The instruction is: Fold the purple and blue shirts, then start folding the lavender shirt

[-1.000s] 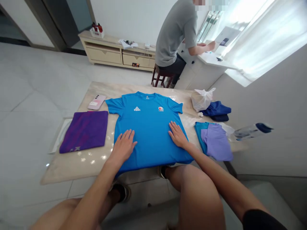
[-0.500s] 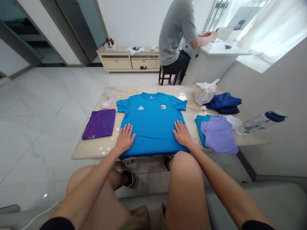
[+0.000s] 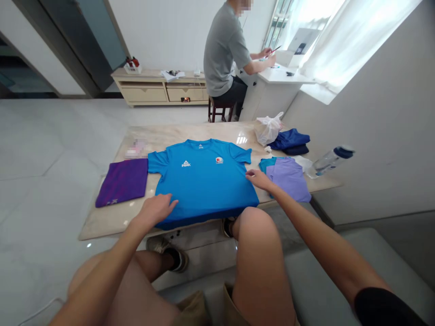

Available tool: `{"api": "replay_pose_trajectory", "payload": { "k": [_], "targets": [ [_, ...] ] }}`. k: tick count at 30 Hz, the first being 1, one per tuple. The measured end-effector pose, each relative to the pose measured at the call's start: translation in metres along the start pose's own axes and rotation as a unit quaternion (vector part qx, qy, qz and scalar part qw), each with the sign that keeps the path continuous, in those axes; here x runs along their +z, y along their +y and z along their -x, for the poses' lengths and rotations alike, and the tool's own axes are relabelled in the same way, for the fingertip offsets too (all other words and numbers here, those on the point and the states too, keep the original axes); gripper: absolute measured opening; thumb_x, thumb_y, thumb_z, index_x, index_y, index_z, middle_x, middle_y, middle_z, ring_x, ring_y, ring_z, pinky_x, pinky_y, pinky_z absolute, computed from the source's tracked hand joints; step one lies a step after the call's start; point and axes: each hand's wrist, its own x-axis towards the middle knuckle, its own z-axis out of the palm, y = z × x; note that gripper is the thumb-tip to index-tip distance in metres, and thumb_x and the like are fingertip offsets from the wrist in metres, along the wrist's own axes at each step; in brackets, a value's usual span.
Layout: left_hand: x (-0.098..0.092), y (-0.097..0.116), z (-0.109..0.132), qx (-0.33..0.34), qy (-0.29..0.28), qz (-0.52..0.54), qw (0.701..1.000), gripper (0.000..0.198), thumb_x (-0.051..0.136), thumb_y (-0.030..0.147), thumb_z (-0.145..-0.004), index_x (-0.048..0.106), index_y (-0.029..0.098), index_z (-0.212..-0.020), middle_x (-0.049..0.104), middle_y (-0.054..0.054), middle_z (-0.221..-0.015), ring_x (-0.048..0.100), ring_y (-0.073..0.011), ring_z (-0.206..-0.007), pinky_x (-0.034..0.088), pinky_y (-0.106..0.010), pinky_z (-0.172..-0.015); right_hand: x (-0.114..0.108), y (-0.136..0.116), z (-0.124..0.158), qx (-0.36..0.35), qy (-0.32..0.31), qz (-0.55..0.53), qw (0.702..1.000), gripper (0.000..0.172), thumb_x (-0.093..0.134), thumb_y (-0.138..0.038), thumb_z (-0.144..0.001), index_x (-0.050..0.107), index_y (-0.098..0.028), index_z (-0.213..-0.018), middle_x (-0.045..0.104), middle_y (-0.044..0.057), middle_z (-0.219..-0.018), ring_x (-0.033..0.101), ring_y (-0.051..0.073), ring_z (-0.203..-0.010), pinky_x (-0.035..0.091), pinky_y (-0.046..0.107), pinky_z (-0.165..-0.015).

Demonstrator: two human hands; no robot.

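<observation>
A bright blue T-shirt with a white logo and a red star badge lies flat and face up on a marble table top. My left hand rests on the lower left part of the shirt, near its hem, with the fingers spread and holding nothing. At the shirt's right edge, my right hand touches the cloth lightly, its fingers open and gripping nothing.
A folded purple cloth lies left of the shirt. To the right are a lavender garment over a teal one, navy clothes, a white plastic bag and a water bottle.
My left hand has slid toward the shirt's lower left, and my right hand has shifted to the shirt's right edge. The whole view has swung, moving the table to the left.
</observation>
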Motion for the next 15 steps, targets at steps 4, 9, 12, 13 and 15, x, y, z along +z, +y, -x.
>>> {"api": "replay_pose_trajectory", "payload": {
  "k": [4, 9, 12, 13, 15],
  "targets": [
    [-0.032, 0.011, -0.032, -0.006, 0.067, 0.000, 0.998, 0.060, 0.030, 0.046, -0.115, 0.064, 0.014, -0.152, 0.077, -0.022, -0.139, 0.076, -0.0403, -0.125, 0.060, -0.046, -0.096, -0.034, 0.007, -0.068, 0.123, 0.090, 0.006, 0.988, 0.030, 0.062, -0.025, -0.100, 0.086, -0.017, -0.116, 0.084, 0.018, -0.128, 0.077, 0.034, -0.127, 0.057, 0.038, -0.109],
    [-0.038, 0.038, -0.052, 0.047, 0.094, -0.012, 0.994, 0.052, 0.033, 0.037, -0.116, 0.068, 0.015, -0.148, 0.078, -0.020, -0.138, 0.079, -0.0370, -0.118, 0.060, -0.041, -0.091, -0.025, 0.009, -0.145, 0.238, 0.146, 0.019, 0.960, 0.042, 0.067, -0.054, -0.103, 0.087, -0.017, -0.105, 0.081, 0.022, -0.126, 0.068, 0.043, -0.138, 0.051, 0.052, -0.117],
    [-0.037, 0.045, -0.054, 0.060, 0.095, 0.008, 0.994, 0.050, 0.034, 0.036, -0.118, 0.071, 0.018, -0.146, 0.080, -0.018, -0.135, 0.080, -0.0354, -0.115, 0.060, -0.039, -0.085, -0.011, 0.009, -0.175, 0.278, 0.188, 0.017, 0.942, 0.054, 0.071, -0.062, -0.100, 0.085, -0.012, -0.112, 0.068, 0.032, -0.146, 0.052, 0.053, -0.150, 0.042, 0.068, -0.121],
    [-0.037, 0.046, -0.055, 0.060, 0.094, 0.012, 0.994, 0.049, 0.034, 0.036, -0.118, 0.071, 0.018, -0.145, 0.080, -0.018, -0.134, 0.080, -0.0353, -0.115, 0.061, -0.039, -0.084, -0.008, 0.009, -0.182, 0.279, 0.196, 0.013, 0.940, 0.052, 0.074, -0.060, -0.098, 0.084, -0.010, -0.111, 0.067, 0.033, -0.147, 0.052, 0.055, -0.149, 0.043, 0.070, -0.119],
    [-0.039, 0.045, -0.056, 0.059, 0.095, 0.013, 0.994, 0.049, 0.034, 0.035, -0.118, 0.072, 0.018, -0.143, 0.080, -0.018, -0.133, 0.080, -0.0354, -0.113, 0.061, -0.039, -0.083, -0.004, 0.010, -0.189, 0.250, 0.205, -0.006, 0.946, 0.039, 0.078, -0.048, -0.096, 0.083, -0.010, -0.104, 0.072, 0.032, -0.133, 0.060, 0.054, -0.139, 0.049, 0.068, -0.112]
  ]
}}
